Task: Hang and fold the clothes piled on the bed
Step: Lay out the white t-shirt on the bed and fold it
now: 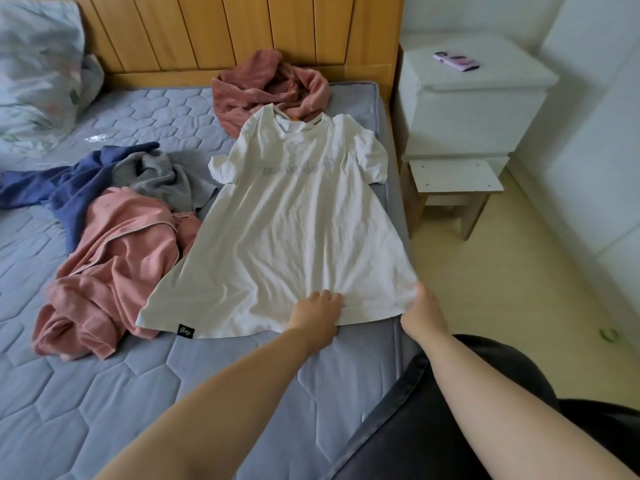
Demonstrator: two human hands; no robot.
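A white T-shirt [294, 230] lies spread flat on the blue quilted mattress [104, 393], collar toward the headboard. My left hand [317, 311] lies on its bottom hem near the middle, fingers curled into the cloth. My right hand [424, 311] pinches the hem's right corner at the bed's edge. To the left lies a pink garment [114, 271], crumpled, with a navy garment [69, 188] and a grey one [156, 174] behind it. A dusty-red garment [266, 88] is bunched by the headboard.
A wooden headboard [207, 32] closes the far side. A patterned pillow [34, 71] sits at the back left. Right of the bed stand a white nightstand [467, 109] with a phone [455, 60] and a small stool [453, 188]. My dark-clothed knee [485, 393] is at the bed's corner.
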